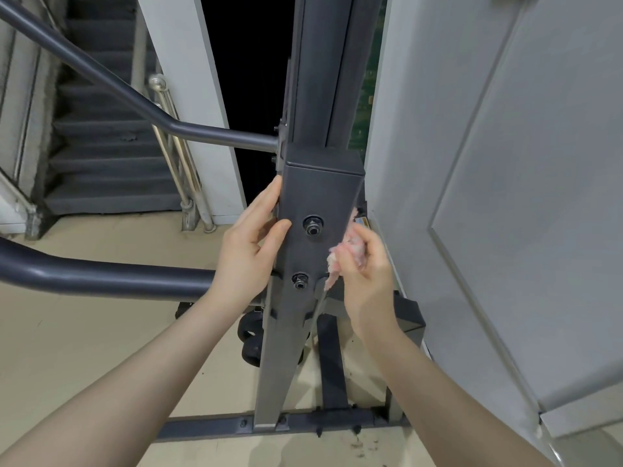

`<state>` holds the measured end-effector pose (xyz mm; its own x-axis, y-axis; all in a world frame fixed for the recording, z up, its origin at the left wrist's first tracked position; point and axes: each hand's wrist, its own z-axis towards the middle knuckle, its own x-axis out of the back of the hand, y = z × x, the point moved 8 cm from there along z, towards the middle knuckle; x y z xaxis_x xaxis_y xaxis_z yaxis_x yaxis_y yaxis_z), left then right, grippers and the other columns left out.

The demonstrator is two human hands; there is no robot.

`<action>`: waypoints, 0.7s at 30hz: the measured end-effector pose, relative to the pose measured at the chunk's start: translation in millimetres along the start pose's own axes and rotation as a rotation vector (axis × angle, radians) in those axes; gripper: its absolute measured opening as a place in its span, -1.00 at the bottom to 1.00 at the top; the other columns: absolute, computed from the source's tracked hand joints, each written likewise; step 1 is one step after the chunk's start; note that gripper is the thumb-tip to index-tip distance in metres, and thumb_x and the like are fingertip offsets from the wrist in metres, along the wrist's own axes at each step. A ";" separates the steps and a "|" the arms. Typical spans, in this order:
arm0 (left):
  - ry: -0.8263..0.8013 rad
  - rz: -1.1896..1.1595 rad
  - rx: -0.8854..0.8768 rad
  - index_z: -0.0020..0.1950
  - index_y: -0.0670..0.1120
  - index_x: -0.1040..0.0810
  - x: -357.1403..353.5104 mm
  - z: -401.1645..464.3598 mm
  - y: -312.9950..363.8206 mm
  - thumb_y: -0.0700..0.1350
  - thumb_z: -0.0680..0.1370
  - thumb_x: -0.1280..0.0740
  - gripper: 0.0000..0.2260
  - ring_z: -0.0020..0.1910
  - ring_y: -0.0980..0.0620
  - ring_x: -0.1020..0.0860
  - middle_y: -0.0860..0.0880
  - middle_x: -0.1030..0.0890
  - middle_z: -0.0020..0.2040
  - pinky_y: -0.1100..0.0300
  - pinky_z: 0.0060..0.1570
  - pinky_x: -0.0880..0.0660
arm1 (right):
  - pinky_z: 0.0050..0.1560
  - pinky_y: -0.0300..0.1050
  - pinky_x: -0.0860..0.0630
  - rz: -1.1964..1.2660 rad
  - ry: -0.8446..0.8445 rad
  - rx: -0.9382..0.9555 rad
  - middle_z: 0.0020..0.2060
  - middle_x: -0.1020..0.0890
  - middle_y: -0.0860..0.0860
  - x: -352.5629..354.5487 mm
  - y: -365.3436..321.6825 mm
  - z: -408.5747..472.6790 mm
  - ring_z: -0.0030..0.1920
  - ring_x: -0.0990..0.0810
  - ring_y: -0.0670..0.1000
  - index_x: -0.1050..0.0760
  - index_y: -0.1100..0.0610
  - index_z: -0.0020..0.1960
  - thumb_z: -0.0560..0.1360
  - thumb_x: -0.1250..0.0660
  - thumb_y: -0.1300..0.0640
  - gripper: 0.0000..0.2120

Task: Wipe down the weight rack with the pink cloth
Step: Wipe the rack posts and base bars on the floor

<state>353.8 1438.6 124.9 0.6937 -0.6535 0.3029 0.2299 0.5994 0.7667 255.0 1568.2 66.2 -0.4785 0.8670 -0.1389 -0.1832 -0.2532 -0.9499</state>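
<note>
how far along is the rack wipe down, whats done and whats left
Nothing can be confirmed as done; no cleaned area shows. In hand: the right hand presses the bunched pink cloth to the right side of the upright post, steadied by the left hand. Left: the base bar looks untouched, with debris nearby.

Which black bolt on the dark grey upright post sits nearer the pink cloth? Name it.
The lower black bolt: the pink cloth hangs just right of it, while the upper bolt sits farther.

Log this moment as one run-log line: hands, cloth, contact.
left hand: braces rack post | right hand: grips pink cloth | contact: cloth on post's right edge | phase: wiping
</note>
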 end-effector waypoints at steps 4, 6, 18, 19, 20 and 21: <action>-0.019 -0.056 0.060 0.46 0.01 -0.27 -0.1 -0.8 -4.9 -0.29 0.58 -0.22 -0.53 0.42 0.21 -0.27 0.09 -0.34 0.44 0.24 0.37 -0.29 | 0.16 0.00 -0.49 -0.314 0.098 0.543 0.19 -0.41 -0.10 2.3 -66.8 -6.7 0.14 -0.49 0.10 -0.42 -0.03 0.26 0.55 -0.22 0.14 -0.70; -0.032 -0.119 0.092 0.44 0.02 -0.30 1.2 -0.5 -8.5 -0.29 0.58 -0.22 -0.54 0.41 0.19 -0.29 0.10 -0.36 0.43 0.10 0.38 -0.31 | 0.14 -0.13 -0.46 -0.543 0.077 0.769 0.10 -0.47 -0.11 -9.5 -86.4 -9.0 0.12 -0.49 0.04 -0.49 0.04 0.24 0.56 -0.23 0.14 -0.74; -0.056 -0.133 0.061 0.38 0.14 -0.34 4.5 0.5 -9.1 -0.31 0.58 -0.22 -0.53 0.42 0.19 -0.29 0.11 -0.38 0.41 0.15 0.36 -0.31 | -0.07 -0.09 -0.57 -0.848 0.056 0.997 -0.06 -0.57 -0.20 -22.3 -105.1 6.6 -0.06 -0.53 -0.13 -0.55 -0.22 0.02 0.51 -0.36 -0.08 -0.90; -0.052 -0.135 0.065 0.37 0.14 -0.34 4.6 0.8 -8.0 -0.31 0.57 -0.23 -0.53 0.41 0.19 -0.29 0.11 -0.38 0.41 0.13 0.36 -0.31 | -0.09 -0.08 -0.58 -0.876 0.050 0.955 -0.07 -0.60 -0.20 -27.8 -99.9 1.2 -0.07 -0.52 -0.11 -0.57 -0.22 0.04 0.54 -0.30 -0.08 -0.89; -0.047 -0.137 0.072 0.36 0.15 -0.35 5.2 0.9 -7.1 -0.31 0.57 -0.23 -0.53 0.41 0.19 -0.29 0.11 -0.38 0.41 0.12 0.35 -0.32 | -0.10 -0.06 -0.58 -0.957 -0.005 0.983 -0.04 -0.62 -0.15 -35.9 -92.5 -7.0 -0.06 -0.50 -0.03 -0.59 -0.14 0.12 0.57 -0.25 0.00 -0.81; -0.044 -0.137 0.080 0.35 0.16 -0.35 5.9 1.3 -6.6 -0.31 0.57 -0.24 -0.53 0.41 0.20 -0.30 0.11 -0.39 0.40 0.11 0.35 -0.33 | -0.12 -0.06 -0.58 -1.042 -0.035 1.052 -0.02 -0.63 -0.05 -41.4 -84.7 -15.8 -0.07 -0.47 0.04 -0.59 -0.01 0.19 0.58 -0.22 0.07 -0.75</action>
<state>355.4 1430.2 122.4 0.6286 -0.7473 0.2153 0.2645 0.4657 0.8445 303.9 1560.6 148.0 0.2389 0.8424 0.4831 -0.9650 0.2614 0.0214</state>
